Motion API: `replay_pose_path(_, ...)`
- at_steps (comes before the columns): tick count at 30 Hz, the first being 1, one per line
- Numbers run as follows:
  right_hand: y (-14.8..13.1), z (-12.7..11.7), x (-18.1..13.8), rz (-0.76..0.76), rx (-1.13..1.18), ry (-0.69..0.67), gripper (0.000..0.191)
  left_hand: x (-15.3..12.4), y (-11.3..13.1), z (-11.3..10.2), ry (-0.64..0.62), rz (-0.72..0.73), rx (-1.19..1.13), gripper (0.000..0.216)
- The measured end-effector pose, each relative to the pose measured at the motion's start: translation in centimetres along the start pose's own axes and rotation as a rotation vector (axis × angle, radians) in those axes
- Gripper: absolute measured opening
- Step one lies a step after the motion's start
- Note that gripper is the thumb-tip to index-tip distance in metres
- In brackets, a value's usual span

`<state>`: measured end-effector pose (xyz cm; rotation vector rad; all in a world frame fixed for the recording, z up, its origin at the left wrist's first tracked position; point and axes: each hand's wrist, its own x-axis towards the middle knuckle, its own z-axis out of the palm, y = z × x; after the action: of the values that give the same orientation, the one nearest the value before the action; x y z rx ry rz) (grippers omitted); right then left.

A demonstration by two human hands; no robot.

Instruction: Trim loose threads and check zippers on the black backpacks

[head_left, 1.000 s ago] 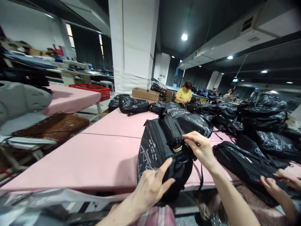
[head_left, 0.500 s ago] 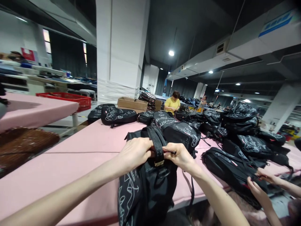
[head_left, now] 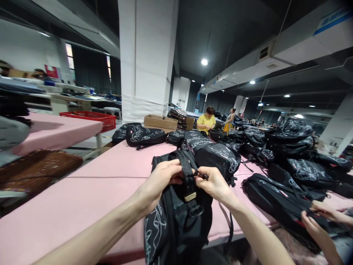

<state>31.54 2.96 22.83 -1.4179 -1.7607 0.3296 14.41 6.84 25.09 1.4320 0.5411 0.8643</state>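
A black backpack (head_left: 190, 228) with white scribble print on its side stands in front of me at the table edge. A black strap (head_left: 188, 176) with a gold-coloured buckle (head_left: 190, 197) loops over its top. From the left, my left hand (head_left: 166, 178) is closed on this strap, its fingertips partly behind it. On the other side, my right hand (head_left: 213, 184) pinches a small thin dark thing (head_left: 202, 175) close against the strap. I cannot make out exactly what kind of thing it is.
Several more printed backpacks (head_left: 217, 158) lie on the pink table (head_left: 110, 206). At the right, a co-worker's hands (head_left: 317, 224) work on another backpack (head_left: 278, 198). A person in yellow (head_left: 206, 120) is at the back. Left stands a red crate (head_left: 109, 123).
The view has swung slightly left, so the scene sits farther right. Both hands remain at the strap; its buckle hangs slightly lower, and more of the dark thing in my right hand shows.
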Motion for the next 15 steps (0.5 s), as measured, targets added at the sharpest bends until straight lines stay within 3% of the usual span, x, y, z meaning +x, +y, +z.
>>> replay_pose_path(4,0.0,-0.5,-2.3,0.027,0.085,0.044,0.021,-0.5,-0.6,-0.1,-0.003,-0.05,-0.139,0.024)
replay_pose_path(9,1.6,-0.7,-4.2,0.023,0.069,0.343,0.021,-1.5,-1.8,-0.3,0.022,-0.037,-0.152,0.032)
replay_pose_path(11,2.2,-0.7,-3.4,0.032,0.106,0.418,0.021,-1.8,-2.2,-0.3,0.014,-0.044,-0.148,0.034)
replay_pose_path(15,2.5,-0.8,0.8,-0.002,0.175,0.366,0.023,-1.6,-2.3,-0.6,-0.022,-0.05,-0.056,0.034)
